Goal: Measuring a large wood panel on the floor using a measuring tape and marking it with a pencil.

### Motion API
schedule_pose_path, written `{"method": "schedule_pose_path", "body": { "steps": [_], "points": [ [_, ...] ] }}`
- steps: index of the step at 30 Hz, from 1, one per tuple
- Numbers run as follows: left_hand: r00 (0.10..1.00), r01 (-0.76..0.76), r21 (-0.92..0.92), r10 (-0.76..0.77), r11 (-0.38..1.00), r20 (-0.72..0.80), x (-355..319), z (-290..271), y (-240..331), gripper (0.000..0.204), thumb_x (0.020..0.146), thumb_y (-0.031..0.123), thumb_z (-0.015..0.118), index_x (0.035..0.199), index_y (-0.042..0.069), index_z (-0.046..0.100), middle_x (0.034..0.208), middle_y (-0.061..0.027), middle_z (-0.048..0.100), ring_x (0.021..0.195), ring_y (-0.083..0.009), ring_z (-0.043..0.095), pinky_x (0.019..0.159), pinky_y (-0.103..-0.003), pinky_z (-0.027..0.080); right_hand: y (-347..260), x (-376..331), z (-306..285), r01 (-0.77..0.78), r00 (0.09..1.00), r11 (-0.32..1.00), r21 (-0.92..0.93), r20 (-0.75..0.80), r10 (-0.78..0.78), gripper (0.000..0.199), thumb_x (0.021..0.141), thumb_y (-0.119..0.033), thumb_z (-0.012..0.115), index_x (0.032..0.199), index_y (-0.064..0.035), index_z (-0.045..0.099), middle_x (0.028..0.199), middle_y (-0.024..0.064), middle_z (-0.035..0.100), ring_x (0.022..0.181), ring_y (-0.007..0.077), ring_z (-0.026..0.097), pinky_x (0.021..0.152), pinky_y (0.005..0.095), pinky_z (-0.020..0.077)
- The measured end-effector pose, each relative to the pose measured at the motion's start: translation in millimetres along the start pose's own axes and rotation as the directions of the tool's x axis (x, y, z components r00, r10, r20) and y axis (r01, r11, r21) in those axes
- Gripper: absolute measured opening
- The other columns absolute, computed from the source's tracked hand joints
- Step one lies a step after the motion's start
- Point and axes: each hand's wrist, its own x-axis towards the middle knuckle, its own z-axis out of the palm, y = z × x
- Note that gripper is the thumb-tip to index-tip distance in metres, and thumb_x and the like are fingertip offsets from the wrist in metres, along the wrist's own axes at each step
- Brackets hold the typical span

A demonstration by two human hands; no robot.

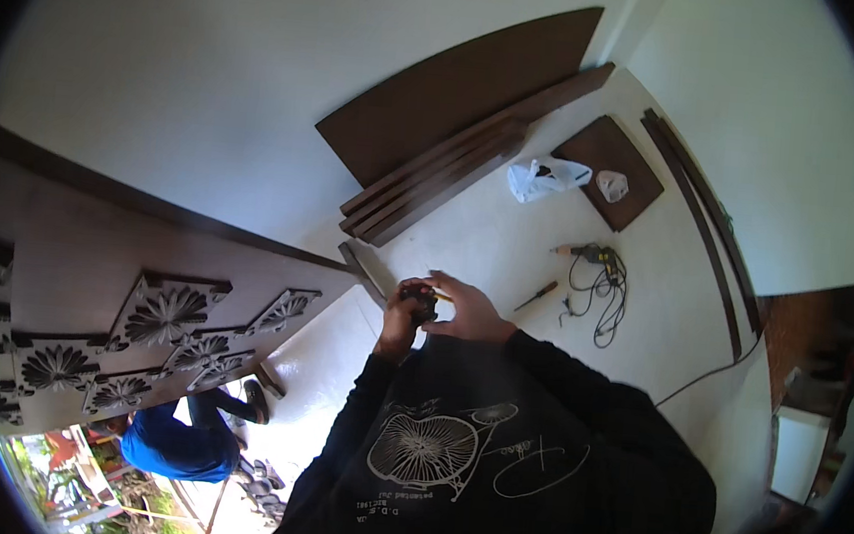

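Observation:
Both my hands meet in front of my chest over the white floor. My left hand (398, 320) and my right hand (469, 308) together hold a small dark object (422, 300), possibly a tape measure, with a bit of yellow showing at its right side. My black long sleeves come up from the lower edge. What the object is exactly stays hard to tell.
A large carved dark wood panel (112, 313) stands at the left. Dark boards (445, 168) lean against the far wall. On the floor lie a corded drill (598, 260), a screwdriver (537, 296), a white plastic bag (544, 178) and a small dark board (610, 171). A person in blue (178, 438) crouches at the lower left.

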Motion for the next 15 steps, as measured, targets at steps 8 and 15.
{"method": "schedule_pose_path", "body": {
  "steps": [8,15],
  "points": [
    [0.959,0.045,0.050,-0.029,0.998,-0.280,121,-70,69,0.029,0.098,0.029,0.072,0.114,0.005,0.070,0.090,-0.0025,0.069,0.077,-0.0140,0.066,0.069,-0.029,0.053,85,19,-110,-0.382,0.722,0.914,0.137,-0.573,0.388,0.018,0.093,-0.014,0.075,0.102,0.0012,0.072,0.086,0.0077,0.076,0.080,0.0148,0.073,0.067,0.0276,0.0554],
    [0.784,0.000,0.372,0.231,0.928,-0.577,317,-209,160,0.039,0.095,0.032,0.072,0.121,0.004,0.070,0.090,-0.0062,0.071,0.073,-0.0155,0.066,0.064,-0.031,0.053,96,120,-222,-0.567,0.624,0.823,0.032,-0.635,0.455,0.024,0.092,-0.024,0.074,0.098,-0.0007,0.074,0.080,0.0112,0.076,0.076,0.0187,0.076,0.069,0.0310,0.0558]
  ]
}}
